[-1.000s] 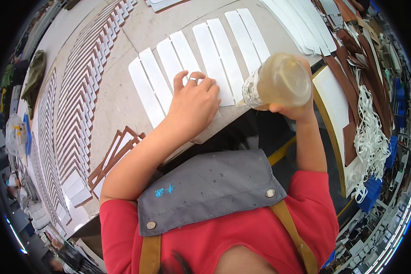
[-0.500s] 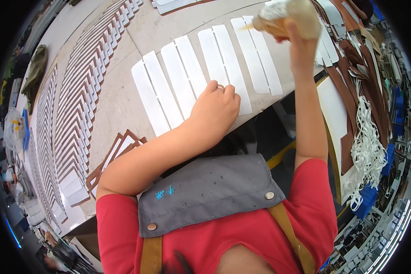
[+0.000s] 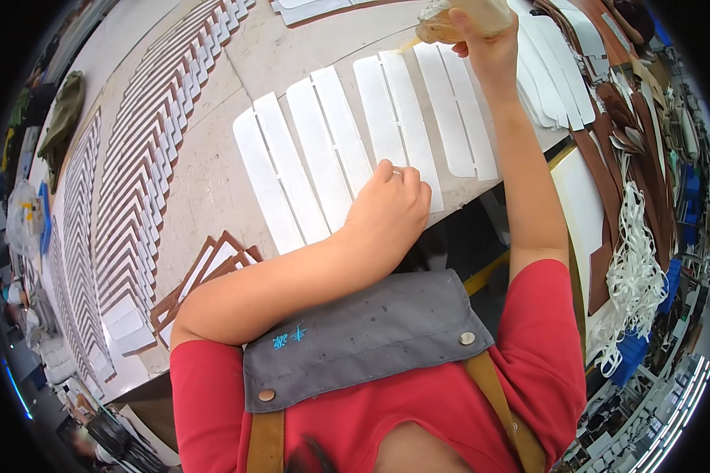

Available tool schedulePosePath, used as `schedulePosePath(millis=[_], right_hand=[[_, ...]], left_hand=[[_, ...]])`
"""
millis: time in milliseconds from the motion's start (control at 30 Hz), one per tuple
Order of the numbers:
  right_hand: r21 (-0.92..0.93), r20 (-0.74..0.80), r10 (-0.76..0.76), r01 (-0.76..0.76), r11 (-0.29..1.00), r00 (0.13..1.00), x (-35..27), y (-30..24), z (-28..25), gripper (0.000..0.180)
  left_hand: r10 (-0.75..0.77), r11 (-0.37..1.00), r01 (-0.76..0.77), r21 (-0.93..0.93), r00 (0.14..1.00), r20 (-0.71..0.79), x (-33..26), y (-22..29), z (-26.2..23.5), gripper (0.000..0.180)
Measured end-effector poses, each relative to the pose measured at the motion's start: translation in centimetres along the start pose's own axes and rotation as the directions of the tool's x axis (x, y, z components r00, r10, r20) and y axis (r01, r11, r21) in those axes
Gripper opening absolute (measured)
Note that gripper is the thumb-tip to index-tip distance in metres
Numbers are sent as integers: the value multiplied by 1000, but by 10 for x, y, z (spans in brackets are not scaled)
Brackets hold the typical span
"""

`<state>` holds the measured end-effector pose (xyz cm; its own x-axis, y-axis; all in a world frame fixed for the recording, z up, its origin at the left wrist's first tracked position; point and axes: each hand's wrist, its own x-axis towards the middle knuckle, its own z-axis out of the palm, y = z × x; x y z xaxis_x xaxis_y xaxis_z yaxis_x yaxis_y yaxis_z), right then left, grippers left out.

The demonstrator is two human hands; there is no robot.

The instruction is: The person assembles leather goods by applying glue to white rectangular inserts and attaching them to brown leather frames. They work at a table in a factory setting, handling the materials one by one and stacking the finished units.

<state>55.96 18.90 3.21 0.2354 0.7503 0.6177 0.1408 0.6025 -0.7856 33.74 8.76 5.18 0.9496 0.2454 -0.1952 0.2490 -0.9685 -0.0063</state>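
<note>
My right hand (image 3: 495, 61) grips a translucent squeeze bottle (image 3: 475, 17) with yellowish contents. The bottle lies tilted, its thin nozzle (image 3: 407, 46) pointing left at the top end of a white slotted panel (image 3: 371, 98). Lower on that same panel rests my left hand (image 3: 390, 201), its fingers curled and their tips hidden. More such panels stand in a row: two to the left, including this white panel (image 3: 323, 118), and another panel (image 3: 450, 106) to the right, below the bottle.
Long overlapping rows of brown-edged white pieces (image 3: 154, 142) cover the table's left side. Brown-and-white pieces (image 3: 213, 264) lie by my left elbow. At the right are stacked white panels (image 3: 552, 71), brown strips (image 3: 596, 177) and a tangle of white cord (image 3: 627, 276).
The bottle has come left and up, its nozzle now at the top of the third panel. My left hand stays on that panel. The whole view has shifted slightly.
</note>
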Motion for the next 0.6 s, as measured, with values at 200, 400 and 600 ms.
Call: schedulePosePath(millis=[200, 400, 600], right_hand=[[-128, -107, 52, -66, 990, 993, -8, 0, -9, 27], [-200, -237, 243, -292, 935, 941, -39, -13, -25, 39], [-156, -226, 345, -383, 910, 911, -72, -40, -32, 43]], left_hand=[[12, 992, -10, 122, 1000, -16, 3, 7, 3, 33], [-28, 989, 32, 144, 999, -26, 6, 12, 5, 29], [-109, 989, 128, 77, 972, -206, 7, 13, 17, 21]])
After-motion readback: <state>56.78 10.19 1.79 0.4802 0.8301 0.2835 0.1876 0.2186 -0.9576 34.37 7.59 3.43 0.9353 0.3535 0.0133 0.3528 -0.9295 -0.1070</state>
